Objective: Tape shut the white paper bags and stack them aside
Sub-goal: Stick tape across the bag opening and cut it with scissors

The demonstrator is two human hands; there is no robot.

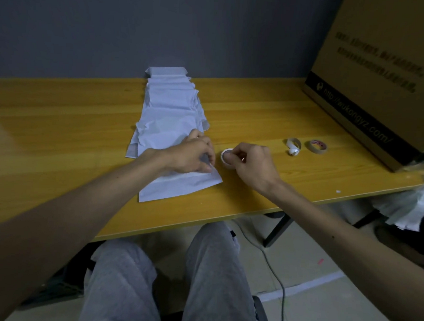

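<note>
Pinching the near bag (179,186), the left hand (191,156) sits just left of the tape roll (224,155). The right hand (253,163) pinches that roll.

White bags (170,108), yellow wood-grain table (258,108)

The bare left arm reaches from the lower left of the frame to the centre, where the left hand (191,154) lies palm down, fingers curled onto the folded end of a white paper bag (179,185); whether it pinches or only presses is unclear. The bare right arm enters from the lower right. The right hand (253,164), just beside the left, pinches a small tape roll (225,154) between thumb and curled fingers.
</note>
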